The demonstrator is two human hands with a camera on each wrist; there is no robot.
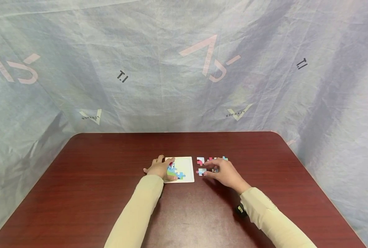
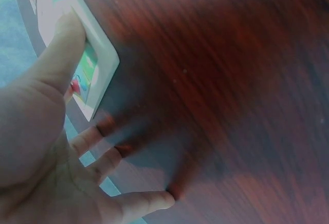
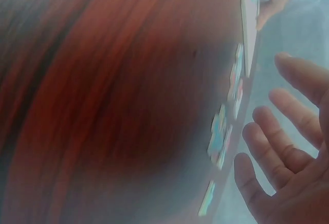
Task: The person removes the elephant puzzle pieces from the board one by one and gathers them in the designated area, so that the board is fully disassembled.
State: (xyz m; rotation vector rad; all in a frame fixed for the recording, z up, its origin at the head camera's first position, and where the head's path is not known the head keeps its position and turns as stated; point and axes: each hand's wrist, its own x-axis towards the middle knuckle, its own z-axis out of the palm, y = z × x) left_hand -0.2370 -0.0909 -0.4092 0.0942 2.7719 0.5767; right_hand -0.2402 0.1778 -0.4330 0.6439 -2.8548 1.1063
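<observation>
A white puzzle board (image 1: 188, 168) lies on the table, with joined jigsaw pieces (image 1: 180, 175) in its lower left, blue and green. My left hand (image 1: 158, 168) rests at the board's left side. In the left wrist view its thumb (image 2: 69, 34) lies over the board and the other fingers spread across the tabletop. My right hand (image 1: 226, 173) hovers over loose pieces to the right of the board, fingers bent and apart; the right wrist view shows nothing between them. Nearest its fingertips are a pink-and-white piece (image 1: 200, 161) and a light-blue piece (image 1: 201, 172).
More loose pieces (image 1: 225, 158) lie partly hidden behind the right hand. The dark red wooden table (image 1: 109, 155) extends around the board on all sides. A grey printed cloth (image 1: 159, 86) hangs behind the table's far edge.
</observation>
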